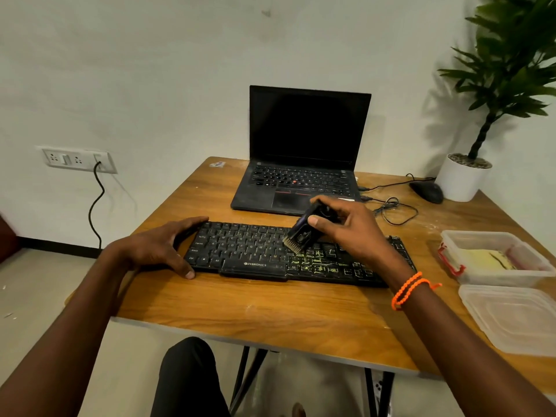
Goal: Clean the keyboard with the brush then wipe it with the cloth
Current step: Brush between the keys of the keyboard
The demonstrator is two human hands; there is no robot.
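The keyboard (288,254) lies on the table (270,302), before the laptop (301,164). Left hand (162,245) braces its left end, fingers spread. Right hand (346,227) grips the brush (301,236), bristles at mid-keys. Recommended: short strokes along rows, keyboard held steady.

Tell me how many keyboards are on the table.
2: the black keyboard near the front under both hands, and the laptop's built-in one behind it.

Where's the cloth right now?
In the head view, a yellow folded cloth lies inside the open clear plastic container with red clips at the table's right edge, right of the black keyboard.
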